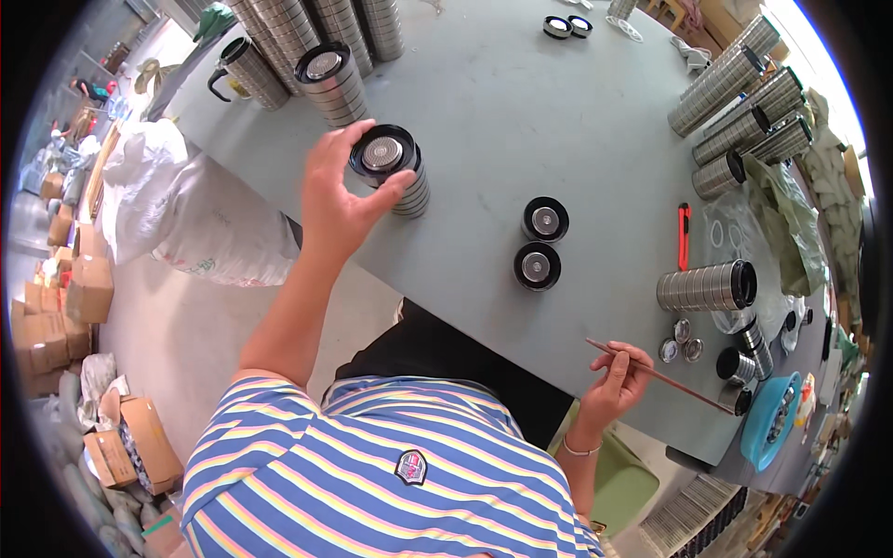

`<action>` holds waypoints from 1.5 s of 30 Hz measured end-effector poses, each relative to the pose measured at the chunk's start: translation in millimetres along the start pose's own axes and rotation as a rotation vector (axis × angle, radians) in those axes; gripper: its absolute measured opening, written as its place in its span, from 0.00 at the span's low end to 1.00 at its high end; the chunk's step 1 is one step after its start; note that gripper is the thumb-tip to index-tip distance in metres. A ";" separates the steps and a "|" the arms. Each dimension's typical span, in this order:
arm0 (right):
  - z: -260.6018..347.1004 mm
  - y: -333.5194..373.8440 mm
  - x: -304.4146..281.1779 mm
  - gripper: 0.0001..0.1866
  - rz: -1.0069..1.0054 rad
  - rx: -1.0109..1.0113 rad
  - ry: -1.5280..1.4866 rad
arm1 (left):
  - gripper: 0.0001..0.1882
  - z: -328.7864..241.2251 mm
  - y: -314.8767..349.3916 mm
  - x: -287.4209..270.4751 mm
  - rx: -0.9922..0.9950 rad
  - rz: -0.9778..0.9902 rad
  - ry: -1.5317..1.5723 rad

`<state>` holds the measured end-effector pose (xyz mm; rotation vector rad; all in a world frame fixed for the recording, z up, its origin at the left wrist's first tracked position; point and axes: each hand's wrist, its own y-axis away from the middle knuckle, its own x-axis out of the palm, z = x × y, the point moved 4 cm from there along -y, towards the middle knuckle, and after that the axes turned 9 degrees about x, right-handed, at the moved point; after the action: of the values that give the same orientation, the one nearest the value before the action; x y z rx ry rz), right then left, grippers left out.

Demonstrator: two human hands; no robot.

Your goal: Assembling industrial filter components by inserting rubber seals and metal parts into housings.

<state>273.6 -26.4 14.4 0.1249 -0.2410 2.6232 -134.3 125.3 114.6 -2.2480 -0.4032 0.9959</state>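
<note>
"What fills the room?"
"A grey surface [465,130] spans the middle, a green seat [625,472] just beside its near edge."
"And the left?"
"Pale floor [219,330], with cardboard boxes [90,288] piled along the side."
"The light?"
"White glare [831,58], upper right."

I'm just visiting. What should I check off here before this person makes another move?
1. Left grip secure on the ribbed steel cup: ok; thumb and fingers hold its black rim.
2. Right grip holding the thin rod: ok; the fingers close around it.
3. Right grip free for another item: not ok; the rod occupies it.
4. Cup base flat on the table: cannot tell; this view hides the underside.
5. Red cutter out of both grips: ok; it lies on the table.
6. Cutter blade retracted: cannot tell; too small to see.
</note>
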 end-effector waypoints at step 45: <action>-76.5 -406.6 -208.8 0.12 -0.499 -0.119 1.448 | 0.37 -186.7 -39.5 319.0 -0.073 0.461 0.645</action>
<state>650.8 239.3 -28.2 -1.4569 0.1431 1.6306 216.5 235.5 60.5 -2.6255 0.3790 0.4050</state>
